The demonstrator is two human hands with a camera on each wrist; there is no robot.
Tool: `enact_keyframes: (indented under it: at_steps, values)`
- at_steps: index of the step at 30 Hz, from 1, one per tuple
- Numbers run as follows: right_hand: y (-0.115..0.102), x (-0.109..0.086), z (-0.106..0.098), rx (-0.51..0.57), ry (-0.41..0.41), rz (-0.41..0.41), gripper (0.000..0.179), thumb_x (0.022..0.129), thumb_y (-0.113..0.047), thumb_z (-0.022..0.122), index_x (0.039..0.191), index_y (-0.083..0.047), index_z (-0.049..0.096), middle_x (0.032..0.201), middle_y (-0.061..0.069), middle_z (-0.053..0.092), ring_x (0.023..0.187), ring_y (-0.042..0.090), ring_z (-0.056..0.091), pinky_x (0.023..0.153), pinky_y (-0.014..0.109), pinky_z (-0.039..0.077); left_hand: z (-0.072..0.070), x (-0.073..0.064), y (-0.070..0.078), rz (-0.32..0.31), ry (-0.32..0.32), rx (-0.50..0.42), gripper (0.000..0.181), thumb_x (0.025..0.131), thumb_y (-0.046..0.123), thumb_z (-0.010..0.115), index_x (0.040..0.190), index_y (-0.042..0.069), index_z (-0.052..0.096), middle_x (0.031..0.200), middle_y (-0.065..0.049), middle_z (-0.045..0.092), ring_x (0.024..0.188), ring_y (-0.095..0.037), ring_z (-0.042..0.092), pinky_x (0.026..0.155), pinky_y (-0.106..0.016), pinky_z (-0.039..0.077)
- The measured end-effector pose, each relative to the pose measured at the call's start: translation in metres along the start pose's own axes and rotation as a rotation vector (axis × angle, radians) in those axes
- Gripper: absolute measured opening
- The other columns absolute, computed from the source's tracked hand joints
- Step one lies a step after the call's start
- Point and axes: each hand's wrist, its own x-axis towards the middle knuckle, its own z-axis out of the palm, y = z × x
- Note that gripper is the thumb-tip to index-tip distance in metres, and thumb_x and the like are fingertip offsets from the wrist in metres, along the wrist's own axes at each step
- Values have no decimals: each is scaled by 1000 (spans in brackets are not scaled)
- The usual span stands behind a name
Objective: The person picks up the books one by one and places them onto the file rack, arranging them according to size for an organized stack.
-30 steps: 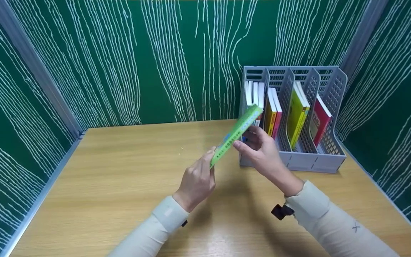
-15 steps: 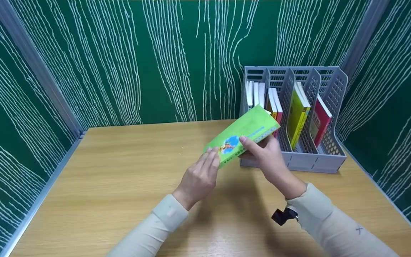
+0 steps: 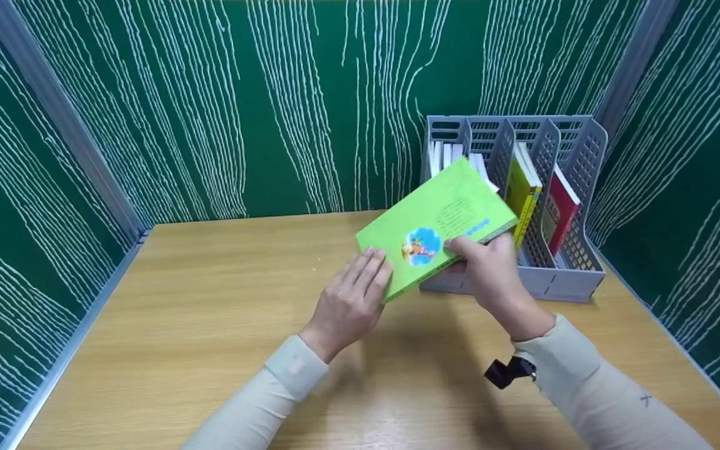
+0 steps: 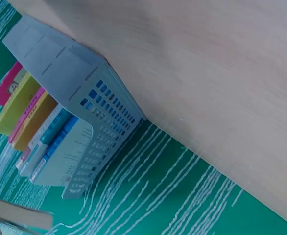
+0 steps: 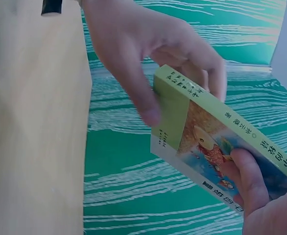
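Note:
A green paperback book is held tilted above the table, its blue picture circle facing up in the head view. My left hand pinches its near left corner, with fingers flat over the cover and thumb on the other side, as the right wrist view shows. My right hand grips the spine side, thumb on top and fingers underneath. From the right wrist, the book's other cover shows an orange fish picture, with the right fingers pressed on it. Only an edge of the book enters the left wrist view.
A grey slotted file rack stands at the table's back right, just behind the book. It holds several upright books, among them a yellow one and a red one. Green white-streaked walls enclose the wooden table.
The green book has turned from nearly edge-on to showing its cover broadly. My right hand has shifted right, its thumb now over the cover. The left hand stays at the near corner.

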Motion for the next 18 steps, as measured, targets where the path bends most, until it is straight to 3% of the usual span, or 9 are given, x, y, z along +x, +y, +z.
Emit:
enact_keyframes:
  at_steps: [10,18]
  values:
    - [-18,5,-30,-30,122,-139,62,95,15,54,154,1,41,114,-4,78,97,16,82,79,37,69,-1,-7,-23,-49,-70,19,51,95,25,85,134,0,66,139,-19,73,130,-34,72,110,-44,59]
    - [-32,0,-62,19,136,-209,62,100,14,52,157,-5,41,133,3,73,111,15,79,90,33,66,-5,-19,-42,-103,-131,33,56,91,26,87,134,-2,64,139,-21,72,130,-35,71,112,-44,58]
